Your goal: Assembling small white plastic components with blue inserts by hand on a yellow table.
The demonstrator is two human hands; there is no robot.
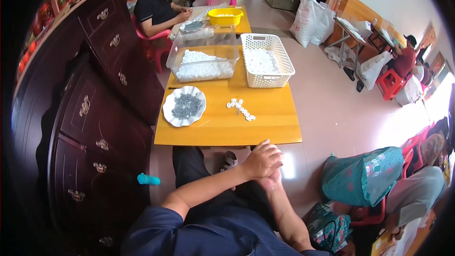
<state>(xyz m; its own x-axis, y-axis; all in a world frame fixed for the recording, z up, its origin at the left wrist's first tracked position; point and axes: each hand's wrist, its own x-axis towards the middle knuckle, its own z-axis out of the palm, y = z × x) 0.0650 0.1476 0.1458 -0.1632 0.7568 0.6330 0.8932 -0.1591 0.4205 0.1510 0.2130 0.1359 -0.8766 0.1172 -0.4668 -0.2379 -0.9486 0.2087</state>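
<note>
Where they cluster, small white pieces (244, 112) — rounded, dark-marked, on yellow tabletop (213, 135)

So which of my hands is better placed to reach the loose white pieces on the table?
Probably your left hand: it lies over your right hand and looks nearer the loose white pieces on the yellow table. The hands touch, so they'd likely need to part first.
</note>
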